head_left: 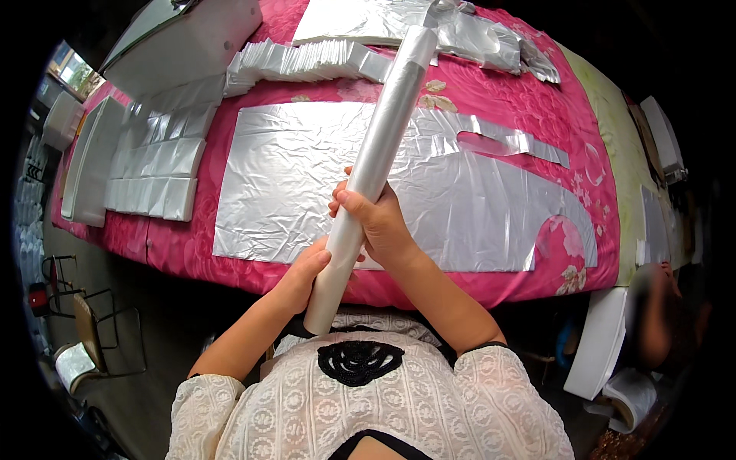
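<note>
While L+R hands (pixel 377 218) clasp roll (pixel 383 134) | it's long, cyl., shiny | silvery mid., whiter ends

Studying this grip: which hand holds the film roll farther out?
The right hand: it grips the plastic film roll farther from the lace blouse, while the left hand holds it closer.

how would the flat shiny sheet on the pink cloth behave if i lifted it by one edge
The shiny sheet would probably flop, since wrinkles run across it. It looks thin against the pink cloth, so it is likely light for its size. Its narrow strip at the right would perhaps dangle or fold.
</note>
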### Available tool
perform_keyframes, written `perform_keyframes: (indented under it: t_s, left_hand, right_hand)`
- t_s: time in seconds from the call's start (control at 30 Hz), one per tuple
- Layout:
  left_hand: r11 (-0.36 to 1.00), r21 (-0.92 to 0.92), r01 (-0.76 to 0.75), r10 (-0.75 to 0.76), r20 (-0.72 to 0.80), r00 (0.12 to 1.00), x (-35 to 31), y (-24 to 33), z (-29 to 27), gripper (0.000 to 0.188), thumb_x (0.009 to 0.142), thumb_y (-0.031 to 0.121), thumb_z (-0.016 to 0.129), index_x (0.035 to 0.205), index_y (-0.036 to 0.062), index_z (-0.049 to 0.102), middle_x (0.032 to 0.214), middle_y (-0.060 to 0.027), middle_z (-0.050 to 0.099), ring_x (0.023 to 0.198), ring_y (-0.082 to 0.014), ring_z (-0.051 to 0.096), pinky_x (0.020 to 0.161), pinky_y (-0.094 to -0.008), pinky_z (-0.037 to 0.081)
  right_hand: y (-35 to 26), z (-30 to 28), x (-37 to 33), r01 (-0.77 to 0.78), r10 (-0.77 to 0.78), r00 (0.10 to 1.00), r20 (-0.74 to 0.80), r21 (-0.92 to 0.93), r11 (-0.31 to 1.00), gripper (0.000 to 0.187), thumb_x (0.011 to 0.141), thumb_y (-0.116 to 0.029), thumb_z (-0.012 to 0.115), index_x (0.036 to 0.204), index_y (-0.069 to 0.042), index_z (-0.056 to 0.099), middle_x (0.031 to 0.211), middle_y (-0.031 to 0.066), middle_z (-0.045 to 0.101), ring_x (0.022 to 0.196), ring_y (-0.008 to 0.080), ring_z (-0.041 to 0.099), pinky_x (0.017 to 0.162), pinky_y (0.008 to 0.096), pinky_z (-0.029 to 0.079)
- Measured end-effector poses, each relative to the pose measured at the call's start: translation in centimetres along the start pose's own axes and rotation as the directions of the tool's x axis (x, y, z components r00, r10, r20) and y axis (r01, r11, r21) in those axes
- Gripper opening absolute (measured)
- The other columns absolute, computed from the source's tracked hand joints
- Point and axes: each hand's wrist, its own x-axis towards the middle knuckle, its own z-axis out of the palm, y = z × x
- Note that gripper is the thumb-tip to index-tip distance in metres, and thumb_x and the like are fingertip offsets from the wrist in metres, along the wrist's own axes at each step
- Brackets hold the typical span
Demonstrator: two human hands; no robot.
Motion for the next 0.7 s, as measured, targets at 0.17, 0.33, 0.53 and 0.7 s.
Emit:
perform_keyframes:
  t_s: [0.17,0.33,0.53,0.7]
  left_hand:
    - [0.956,0.260,0.138,-0.125,-0.069,0.990,-0.4,-2.1,-2.2,0.058,0.081,0.058,0.053,0.106,0.0050,0.050,0.074,-0.0043,0.055,0.060,-0.0124,0.055,0.054,-0.0257,0.047]
    - [0.921,0.184,0.343,-0.356,0.048,0.933,-3.1,-2.1,-3.9,0.059,0.074,0.053,0.065,0.105,0.0045,0.050,0.073,-0.0046,0.055,0.057,-0.0128,0.055,0.050,-0.0258,0.046]
    - [0.882,0.076,0.465,-0.471,0.121,0.874,-5.3,-2.6,-5.7,0.064,0.069,0.048,0.070,0.108,0.0014,0.053,0.070,-0.0057,0.055,0.053,-0.0129,0.053,0.049,-0.0257,0.043]
    - [0.878,0.008,0.478,-0.474,0.141,0.869,-5.7,-2.8,-6.0,0.062,0.069,0.045,0.070,0.108,0.0002,0.053,0.071,-0.0066,0.056,0.053,-0.0131,0.053,0.049,-0.0257,0.043]
  right_hand:
    - [3.9,-1.2,-0.2,-0.097,0.097,0.992,-0.079,-0.002,0.995,0.057,0.077,-0.014,0.068,0.118,0.005,0.035,0.091,0.0097,0.054,0.078,0.0182,0.059,0.075,0.0318,0.050]
    - [1.3,-6.3,4.2,-0.090,0.127,0.962,-0.241,0.158,0.983,0.050,0.076,-0.015,0.070,0.113,0.002,0.041,0.093,0.0100,0.057,0.083,0.0186,0.059,0.074,0.0326,0.051]
    - [-2.6,-12.2,7.6,-0.011,-0.167,0.912,-0.375,-0.429,0.903,0.030,0.080,-0.024,0.065,0.099,-0.002,0.057,0.087,0.0042,0.059,0.080,0.0134,0.057,0.069,0.0244,0.046]
    - [-3.9,-12.4,7.4,-0.146,-0.026,0.973,-0.228,-0.701,0.698,0.025,0.080,-0.028,0.066,0.083,-0.003,0.063,0.067,-0.0009,0.057,0.059,0.0047,0.047,0.055,0.0189,0.038]
